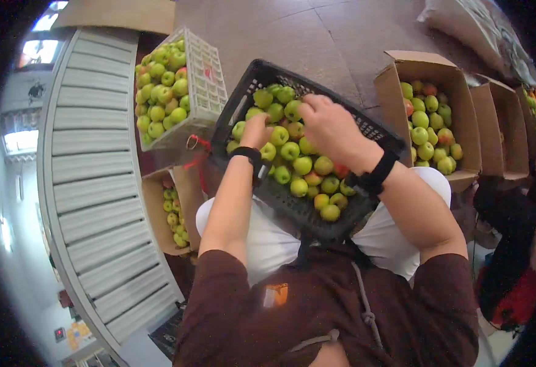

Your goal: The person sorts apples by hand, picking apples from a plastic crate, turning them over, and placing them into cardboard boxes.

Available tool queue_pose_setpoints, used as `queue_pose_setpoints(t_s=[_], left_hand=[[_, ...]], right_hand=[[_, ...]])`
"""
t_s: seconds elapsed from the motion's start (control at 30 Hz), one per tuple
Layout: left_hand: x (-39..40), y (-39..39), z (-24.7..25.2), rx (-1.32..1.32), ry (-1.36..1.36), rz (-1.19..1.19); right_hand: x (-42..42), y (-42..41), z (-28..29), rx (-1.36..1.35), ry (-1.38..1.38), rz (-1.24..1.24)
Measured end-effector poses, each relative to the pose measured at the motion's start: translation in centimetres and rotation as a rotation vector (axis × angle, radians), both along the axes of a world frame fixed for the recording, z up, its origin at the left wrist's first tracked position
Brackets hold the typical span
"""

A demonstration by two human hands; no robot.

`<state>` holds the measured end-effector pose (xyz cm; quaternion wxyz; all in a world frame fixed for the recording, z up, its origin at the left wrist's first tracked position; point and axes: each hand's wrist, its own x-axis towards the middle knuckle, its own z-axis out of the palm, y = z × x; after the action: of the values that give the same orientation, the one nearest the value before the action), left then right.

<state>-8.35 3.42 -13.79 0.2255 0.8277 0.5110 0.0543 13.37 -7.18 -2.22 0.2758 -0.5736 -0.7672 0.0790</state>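
Green apples, some with a red blush, lie in a black plastic crate between my knees. The near part of the crate's floor shows bare. My left hand reaches over the apples on the crate's left side, fingers curled down among them. Over the far middle of the heap is my right hand, its fingers bent beside a green apple. The fingertips of both hands are partly hidden, so I cannot tell whether either one grips an apple. Each wrist wears a black band.
A white plastic crate full of apples stands at the far left, near a roller conveyor. One cardboard box with apples is at left. More cardboard boxes line the right, where another person sits partly in view.
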Motion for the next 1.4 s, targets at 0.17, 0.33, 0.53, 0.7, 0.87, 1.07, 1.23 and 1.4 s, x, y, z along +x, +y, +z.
queue_pose_setpoints(t_s=[0.17,0.33,0.53,0.7,0.87,1.07,1.23,1.4], left_hand=[[1.9,-0.1,-5.2,-0.215,0.240,-0.003],[1.7,-0.5,-7.1,-0.216,0.327,0.036],[2.4,0.0,-5.0,-0.258,0.163,0.024],[5.0,-1.4,2.5,-1.190,-0.981,0.347],[6.8,-5.1,8.0,-1.460,-1.354,0.378],[7.3,-7.4,9.6,-1.274,-1.307,0.218],[8.1,-7.2,10.2,-1.446,-1.287,0.480],[8.0,-6.9,9.9,-1.533,-1.294,0.428]], right_hand=[[1.0,-0.8,-0.9,-0.038,-0.046,0.003],[2.2,-1.4,-0.2,-0.049,-0.060,-0.022],[2.7,-0.9,-0.9,-0.082,-0.004,-0.056],[3.0,-0.6,-0.8,-0.268,0.139,-0.067],[2.8,-1.2,-0.2,-0.289,0.456,0.061],[2.2,-1.5,1.9,-0.529,0.828,0.305],[2.3,-1.2,1.9,-0.551,0.864,0.300],[2.5,-1.1,1.7,-0.632,0.979,0.293]])
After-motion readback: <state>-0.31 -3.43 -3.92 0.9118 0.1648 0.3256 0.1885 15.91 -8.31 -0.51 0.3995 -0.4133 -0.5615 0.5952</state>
